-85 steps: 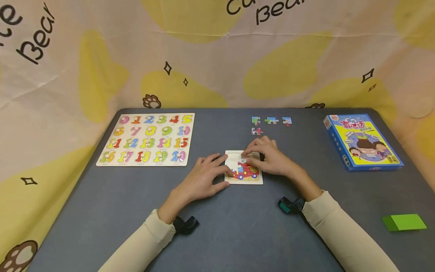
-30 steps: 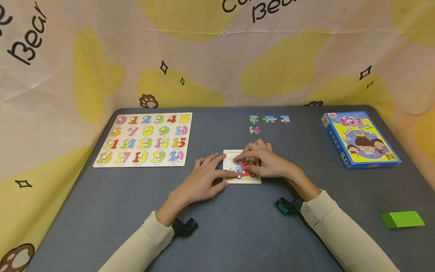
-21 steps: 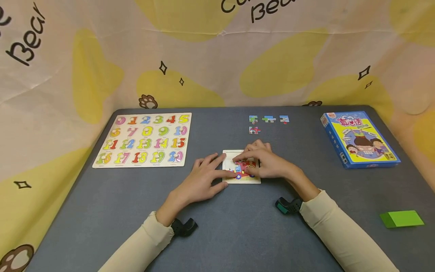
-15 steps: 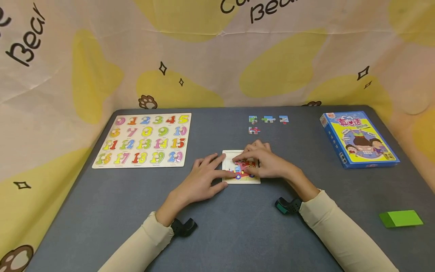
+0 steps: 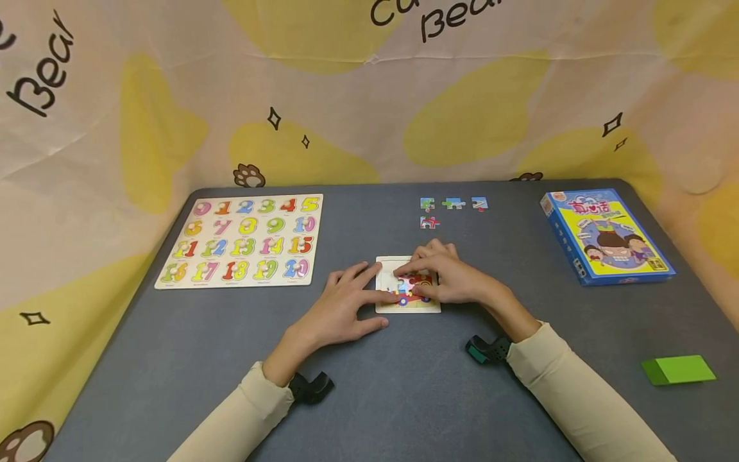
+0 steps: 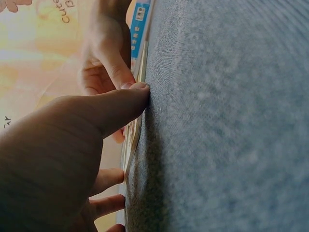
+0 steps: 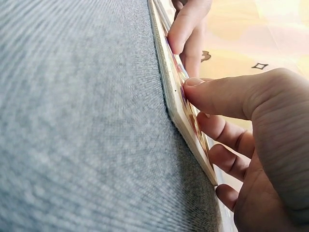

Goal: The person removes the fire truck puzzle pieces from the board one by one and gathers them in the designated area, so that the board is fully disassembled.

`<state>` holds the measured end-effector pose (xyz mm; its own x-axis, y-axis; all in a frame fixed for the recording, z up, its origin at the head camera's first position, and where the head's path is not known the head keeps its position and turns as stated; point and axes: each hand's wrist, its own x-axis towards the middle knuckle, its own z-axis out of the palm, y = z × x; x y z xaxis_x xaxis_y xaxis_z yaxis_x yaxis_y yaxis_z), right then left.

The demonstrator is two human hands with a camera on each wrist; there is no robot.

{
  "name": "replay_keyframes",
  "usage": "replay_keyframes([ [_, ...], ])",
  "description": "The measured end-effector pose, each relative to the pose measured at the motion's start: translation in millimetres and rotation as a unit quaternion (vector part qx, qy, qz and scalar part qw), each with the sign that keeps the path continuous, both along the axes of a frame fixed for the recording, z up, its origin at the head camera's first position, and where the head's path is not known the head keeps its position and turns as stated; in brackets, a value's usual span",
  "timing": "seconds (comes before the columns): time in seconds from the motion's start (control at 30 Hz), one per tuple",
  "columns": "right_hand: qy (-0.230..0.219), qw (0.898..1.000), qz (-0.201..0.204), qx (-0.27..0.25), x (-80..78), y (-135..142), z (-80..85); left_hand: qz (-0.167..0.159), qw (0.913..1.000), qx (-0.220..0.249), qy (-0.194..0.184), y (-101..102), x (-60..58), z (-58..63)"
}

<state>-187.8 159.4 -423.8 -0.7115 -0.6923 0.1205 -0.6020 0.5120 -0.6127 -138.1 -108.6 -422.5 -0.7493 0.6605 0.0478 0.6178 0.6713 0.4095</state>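
Observation:
A small pale jigsaw board (image 5: 407,310) with a red vehicle picture lies near the middle of the table. My left hand (image 5: 342,308) is spread at its left side; the index finger rests on the picture, and the thumb points out below the board's lower left corner. From the right, my right hand (image 5: 453,276) reaches over the board, thumb and index finger set either side of a jigsaw piece (image 5: 407,282) in the picture. In the right wrist view, the right thumb (image 7: 212,94) touches the picture surface; its other fingers partly cover the board.
Several loose jigsaw pieces (image 5: 453,203) lie behind the board. A number puzzle board (image 5: 161,282) is at the back left. At the right are a blue and yellow box (image 5: 614,240) and a green block (image 5: 679,370). A patterned cloth (image 5: 323,83) hangs behind the table.
My right hand's index finger and thumb have come down and leftward onto the picture. The left index finger has slid slightly inward, and the left thumb has shifted off the board's lower corner.

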Motion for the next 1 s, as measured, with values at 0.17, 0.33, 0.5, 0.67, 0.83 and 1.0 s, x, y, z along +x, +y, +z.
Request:
replay_keyframes([
  [0.17,0.000,1.000,-0.001,0.001,-0.3,0,0.5,-0.001,1.0000,0.005,0.001,0,0.4,0.9],
  [0.33,-0.003,1.000,-0.004,-0.012,-1.2,2,-1.3,0.001,1.0000,-0.001,0.001,0,0.9,0.9],
  [0.5,0.002,0.999,-0.022,-0.035,-4.5,8,-5.9,0.004,1.0000,-0.006,-0.003,1,1.7,1.5],
  [0.67,0.015,0.998,-0.037,-0.045,-9.8,17,-8.2,0.007,0.9999,-0.008,-0.008,0,2.9,2.6],
  [0.83,0.010,0.998,-0.052,-0.042,-14.5,26,-7.3,0.008,0.9999,-0.009,-0.012,0,2.6,2.6],
  [1.0,0.004,0.996,-0.075,-0.038,-18.2,36,-7.1,0.006,0.9999,-0.005,-0.015,1,2.6,2.8],
])
